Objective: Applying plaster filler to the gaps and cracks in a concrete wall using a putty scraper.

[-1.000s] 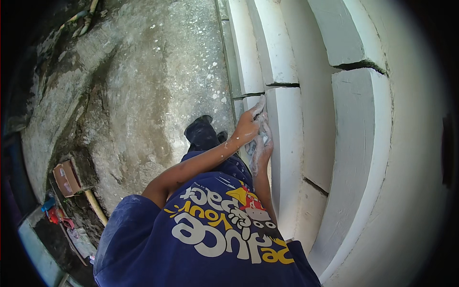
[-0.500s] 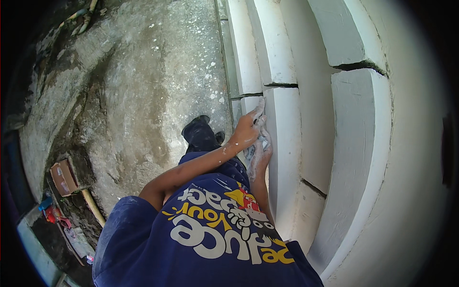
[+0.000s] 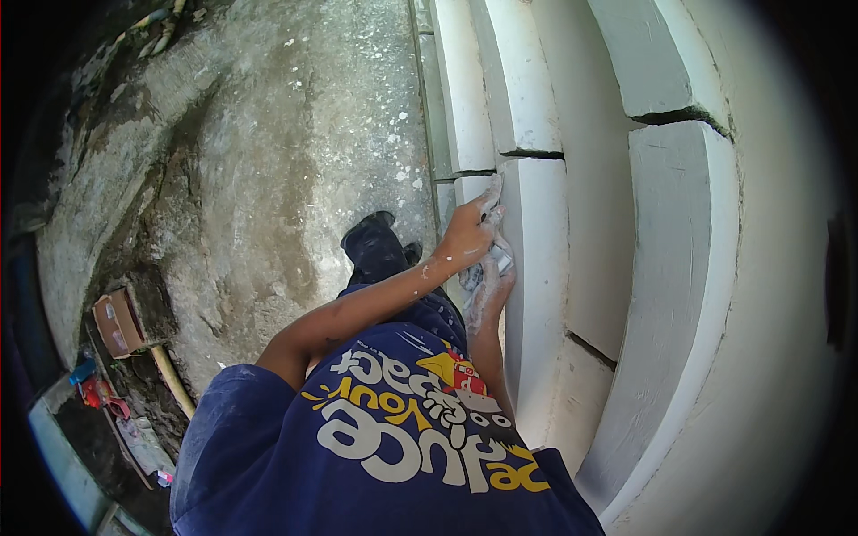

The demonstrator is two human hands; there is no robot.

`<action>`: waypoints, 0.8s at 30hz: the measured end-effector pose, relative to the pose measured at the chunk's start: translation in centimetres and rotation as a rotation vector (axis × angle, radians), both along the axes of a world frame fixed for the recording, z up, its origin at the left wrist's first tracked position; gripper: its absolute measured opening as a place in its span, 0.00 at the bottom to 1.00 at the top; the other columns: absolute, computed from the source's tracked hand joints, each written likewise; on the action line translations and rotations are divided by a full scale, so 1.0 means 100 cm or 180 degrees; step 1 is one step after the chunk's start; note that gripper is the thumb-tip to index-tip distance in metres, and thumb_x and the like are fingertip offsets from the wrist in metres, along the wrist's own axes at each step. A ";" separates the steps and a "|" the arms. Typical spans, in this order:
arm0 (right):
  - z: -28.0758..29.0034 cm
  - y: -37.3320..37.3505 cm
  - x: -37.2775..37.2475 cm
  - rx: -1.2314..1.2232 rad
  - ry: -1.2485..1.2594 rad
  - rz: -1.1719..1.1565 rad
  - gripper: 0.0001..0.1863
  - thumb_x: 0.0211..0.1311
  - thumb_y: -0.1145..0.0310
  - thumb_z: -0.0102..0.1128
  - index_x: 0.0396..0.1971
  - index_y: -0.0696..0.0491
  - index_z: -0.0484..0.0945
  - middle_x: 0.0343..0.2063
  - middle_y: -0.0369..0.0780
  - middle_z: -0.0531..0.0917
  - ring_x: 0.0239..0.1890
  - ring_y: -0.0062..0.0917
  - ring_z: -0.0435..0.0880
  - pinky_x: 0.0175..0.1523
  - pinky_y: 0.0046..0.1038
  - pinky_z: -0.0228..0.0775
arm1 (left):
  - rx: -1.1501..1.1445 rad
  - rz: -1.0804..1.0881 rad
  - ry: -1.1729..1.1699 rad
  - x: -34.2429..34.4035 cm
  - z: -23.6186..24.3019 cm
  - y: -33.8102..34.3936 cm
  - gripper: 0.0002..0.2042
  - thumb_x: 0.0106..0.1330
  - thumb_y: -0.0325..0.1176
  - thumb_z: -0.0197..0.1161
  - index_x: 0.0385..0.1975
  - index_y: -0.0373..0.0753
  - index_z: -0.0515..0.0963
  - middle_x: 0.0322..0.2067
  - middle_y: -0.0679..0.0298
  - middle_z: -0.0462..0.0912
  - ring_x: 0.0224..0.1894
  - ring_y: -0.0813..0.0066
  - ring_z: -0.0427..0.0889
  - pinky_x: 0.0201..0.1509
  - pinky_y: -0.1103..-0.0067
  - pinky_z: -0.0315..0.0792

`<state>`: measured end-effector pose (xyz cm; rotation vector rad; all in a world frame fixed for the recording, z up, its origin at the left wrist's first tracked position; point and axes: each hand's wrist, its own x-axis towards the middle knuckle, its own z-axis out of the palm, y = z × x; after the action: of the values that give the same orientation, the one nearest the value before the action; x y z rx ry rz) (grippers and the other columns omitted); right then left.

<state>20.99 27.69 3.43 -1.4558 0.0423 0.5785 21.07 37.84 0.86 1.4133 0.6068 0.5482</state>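
Observation:
My left hand (image 3: 475, 230), white-smeared at the fingers, is at the inner edge of a long white block (image 3: 534, 259); its forefinger points along the edge while the other fingers bend over something hidden. Just below it and touching it, my right hand (image 3: 490, 284), thickly coated in white, is curled round a small pale, shiny object (image 3: 500, 261) that I cannot make out. Both hands are close against the block, beside a shorter white piece (image 3: 469, 189). My dark trousers and shoes show beyond them, over the blue shirt.
Rows of white blocks (image 3: 679, 286) with dark joints line the right side, beside a pale surface (image 3: 760, 268). Stained concrete (image 3: 268, 179) lies at left, with pipes (image 3: 165, 31), a cardboard box (image 3: 119, 326), a wooden pole (image 3: 174, 380) and red and blue items (image 3: 88, 389).
Both hands have shifted very slightly up and right in the picture since half a second ago, along with a small shift of the whole view. Their grip looks much the same.

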 end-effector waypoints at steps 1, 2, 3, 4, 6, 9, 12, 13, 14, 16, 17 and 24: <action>0.002 0.003 0.004 -0.0089 0.0175 0.0012 0.23 0.63 0.79 0.56 0.59 0.63 0.73 0.52 0.45 0.79 0.50 0.27 0.81 0.56 0.26 0.75 | -0.0070 -0.0134 0.0063 0.001 0.002 0.006 0.23 0.73 0.30 0.55 0.66 0.31 0.67 0.60 0.40 0.76 0.62 0.55 0.77 0.64 0.74 0.68; 0.003 0.004 0.005 -0.0179 0.0351 0.0025 0.22 0.63 0.79 0.57 0.59 0.63 0.73 0.51 0.44 0.80 0.49 0.26 0.81 0.55 0.26 0.75 | -0.0141 -0.0266 0.0126 0.001 0.003 0.010 0.22 0.72 0.29 0.55 0.64 0.30 0.69 0.57 0.37 0.76 0.61 0.45 0.77 0.65 0.71 0.68; -0.001 0.002 0.003 -0.0185 0.0358 0.0027 0.22 0.63 0.79 0.57 0.59 0.63 0.73 0.51 0.44 0.80 0.49 0.26 0.81 0.55 0.26 0.75 | -0.0147 -0.0265 0.0133 0.000 0.000 0.008 0.22 0.72 0.29 0.55 0.64 0.30 0.69 0.57 0.37 0.76 0.61 0.45 0.77 0.65 0.71 0.68; -0.004 0.002 0.003 -0.0029 0.0272 0.0029 0.22 0.64 0.79 0.57 0.58 0.63 0.73 0.51 0.44 0.80 0.48 0.26 0.81 0.55 0.25 0.75 | 0.0006 -0.0115 -0.0037 0.002 -0.002 0.008 0.21 0.72 0.29 0.55 0.63 0.30 0.70 0.57 0.37 0.77 0.60 0.45 0.78 0.64 0.71 0.69; -0.009 0.002 0.002 0.0129 0.0182 0.0043 0.22 0.64 0.79 0.58 0.58 0.62 0.73 0.50 0.43 0.80 0.48 0.25 0.81 0.54 0.25 0.76 | 0.0162 0.0047 -0.0212 0.004 -0.004 0.006 0.21 0.72 0.29 0.55 0.63 0.30 0.71 0.56 0.37 0.77 0.59 0.44 0.78 0.63 0.70 0.70; -0.009 0.005 -0.002 0.0092 0.0070 -0.0253 0.21 0.65 0.76 0.58 0.58 0.60 0.75 0.43 0.39 0.83 0.35 0.19 0.83 0.36 0.19 0.75 | 0.0033 0.0003 -0.0239 0.001 0.006 0.008 0.20 0.72 0.29 0.55 0.62 0.29 0.71 0.56 0.37 0.77 0.57 0.44 0.79 0.62 0.70 0.70; -0.012 0.003 0.000 0.0249 0.0090 -0.0125 0.22 0.64 0.76 0.58 0.58 0.59 0.75 0.43 0.39 0.83 0.35 0.19 0.83 0.36 0.20 0.76 | -0.0471 -0.0494 0.0190 -0.001 0.014 0.015 0.22 0.74 0.30 0.54 0.66 0.31 0.68 0.59 0.42 0.78 0.60 0.65 0.78 0.64 0.74 0.68; -0.010 0.001 -0.004 0.0208 0.0030 -0.0158 0.21 0.64 0.77 0.58 0.58 0.59 0.75 0.43 0.39 0.83 0.35 0.19 0.83 0.36 0.20 0.76 | -0.0221 -0.0295 0.0011 -0.003 0.013 0.009 0.21 0.73 0.30 0.55 0.64 0.29 0.70 0.57 0.39 0.77 0.58 0.55 0.79 0.63 0.72 0.69; -0.009 0.001 -0.006 0.0167 -0.0029 -0.0193 0.21 0.64 0.77 0.58 0.58 0.59 0.75 0.43 0.39 0.83 0.35 0.19 0.83 0.36 0.20 0.76 | 0.0030 -0.0097 -0.0165 -0.003 0.012 0.007 0.20 0.72 0.30 0.55 0.61 0.28 0.71 0.56 0.37 0.77 0.55 0.45 0.80 0.61 0.71 0.70; -0.005 0.004 -0.003 0.0185 0.0008 -0.0191 0.21 0.64 0.77 0.58 0.58 0.60 0.75 0.43 0.40 0.83 0.35 0.19 0.83 0.35 0.20 0.76 | 0.0040 -0.0140 -0.0194 0.000 0.008 0.010 0.20 0.72 0.30 0.55 0.61 0.28 0.71 0.56 0.37 0.77 0.55 0.45 0.80 0.61 0.71 0.70; -0.004 0.005 -0.003 0.0195 0.0043 -0.0202 0.21 0.64 0.77 0.58 0.58 0.60 0.75 0.43 0.40 0.83 0.34 0.19 0.83 0.34 0.20 0.76 | 0.0040 -0.0197 -0.0225 0.001 0.007 0.011 0.20 0.72 0.30 0.56 0.61 0.28 0.71 0.56 0.37 0.77 0.56 0.45 0.80 0.61 0.71 0.70; -0.004 0.005 -0.004 0.0192 0.0081 -0.0207 0.21 0.64 0.78 0.58 0.57 0.60 0.75 0.40 0.40 0.83 0.29 0.19 0.81 0.30 0.21 0.73 | 0.0341 -0.0097 -0.0303 0.000 0.007 0.015 0.21 0.72 0.30 0.56 0.61 0.26 0.70 0.56 0.36 0.76 0.60 0.45 0.77 0.63 0.73 0.69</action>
<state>20.60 28.23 3.03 -1.3837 0.0912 0.5407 21.11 39.31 1.60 1.4859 0.4851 0.6278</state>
